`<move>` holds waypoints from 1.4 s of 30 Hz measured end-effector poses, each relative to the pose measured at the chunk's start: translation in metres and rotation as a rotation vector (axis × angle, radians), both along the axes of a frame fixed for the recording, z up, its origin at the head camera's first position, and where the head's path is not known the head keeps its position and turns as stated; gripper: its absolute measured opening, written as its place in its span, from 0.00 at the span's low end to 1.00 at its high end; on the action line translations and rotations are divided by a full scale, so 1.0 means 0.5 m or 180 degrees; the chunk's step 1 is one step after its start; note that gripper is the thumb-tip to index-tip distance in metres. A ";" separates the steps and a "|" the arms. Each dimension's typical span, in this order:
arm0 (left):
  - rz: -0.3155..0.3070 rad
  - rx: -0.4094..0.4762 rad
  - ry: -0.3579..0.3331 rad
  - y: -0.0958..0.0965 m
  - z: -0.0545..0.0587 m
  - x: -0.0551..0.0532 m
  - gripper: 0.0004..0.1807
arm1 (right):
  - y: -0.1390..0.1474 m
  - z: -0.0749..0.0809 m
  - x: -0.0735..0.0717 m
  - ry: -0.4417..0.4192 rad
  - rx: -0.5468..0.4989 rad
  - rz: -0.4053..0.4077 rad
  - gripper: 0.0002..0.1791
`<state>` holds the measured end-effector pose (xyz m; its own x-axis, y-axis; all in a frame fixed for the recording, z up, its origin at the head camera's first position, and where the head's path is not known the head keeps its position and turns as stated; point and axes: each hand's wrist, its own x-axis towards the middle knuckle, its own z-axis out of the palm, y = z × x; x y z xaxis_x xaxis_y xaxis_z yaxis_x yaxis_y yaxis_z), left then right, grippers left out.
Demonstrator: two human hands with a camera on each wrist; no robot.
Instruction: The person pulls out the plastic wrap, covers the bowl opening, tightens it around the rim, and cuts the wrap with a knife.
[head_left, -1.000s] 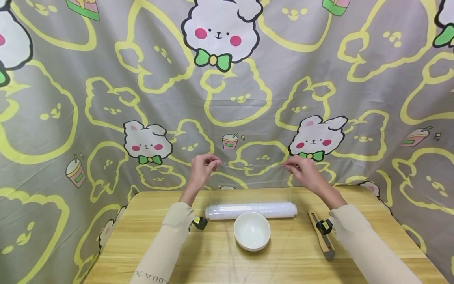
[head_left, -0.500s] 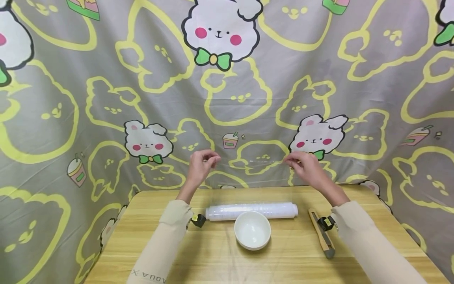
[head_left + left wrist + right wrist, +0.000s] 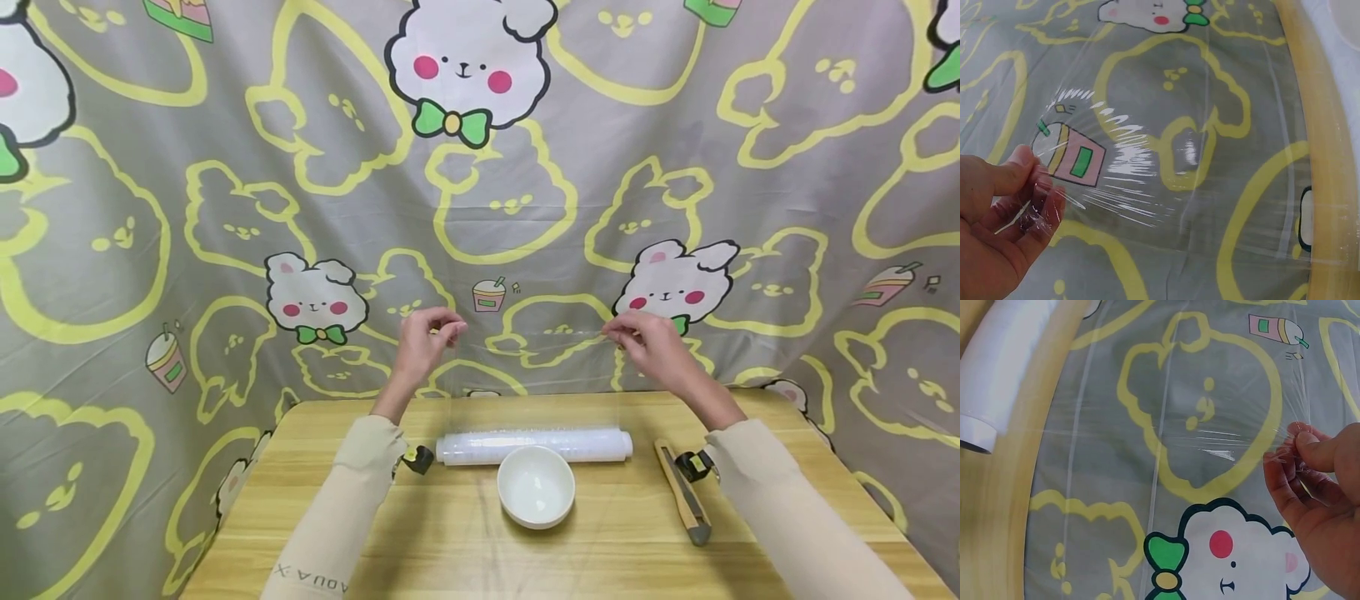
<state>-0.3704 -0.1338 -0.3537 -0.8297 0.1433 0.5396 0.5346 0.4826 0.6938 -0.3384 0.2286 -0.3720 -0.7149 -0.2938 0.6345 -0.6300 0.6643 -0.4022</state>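
Note:
A clear sheet of plastic wrap stretches between my two hands, raised behind the roll. My left hand pinches one corner between thumb and fingers, and creases fan out from that grip in the left wrist view. The opposite corner is pinched by my right hand, with the film drawn taut in the right wrist view. From the hands the sheet runs down to the roll of plastic wrap, which lies crosswise on the table. A white bowl stands in front of the roll and overlaps its middle in the head view.
To the right lies a utility knife with a wood-coloured handle, near my right sleeve. The wooden table ends at the back against a grey curtain printed with cartoon animals.
Both hands have risen slightly, and the left has shifted a little to the left, holding the film's edge. The roll, bowl and knife stay in place.

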 end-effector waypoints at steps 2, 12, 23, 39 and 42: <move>-0.0011 0.0014 -0.0005 -0.001 0.002 0.001 0.04 | 0.001 0.002 -0.001 -0.0038 0.0011 -0.0011 0.07; -0.0019 0.0041 0.0031 -0.003 0.015 0.011 0.04 | -0.001 0.015 0.004 0.0048 0.0016 -0.0045 0.07; -0.0269 0.0009 0.0249 -0.020 0.012 0.082 0.03 | 0.007 0.012 0.081 0.0257 -0.0099 0.0179 0.12; -0.0716 -0.0271 0.0501 -0.059 -0.048 0.255 0.05 | 0.016 -0.048 0.231 0.0473 -0.0058 0.0614 0.24; -0.0820 -0.0264 0.0640 -0.064 -0.072 0.284 0.06 | 0.018 -0.071 0.254 0.0588 -0.0134 0.0722 0.19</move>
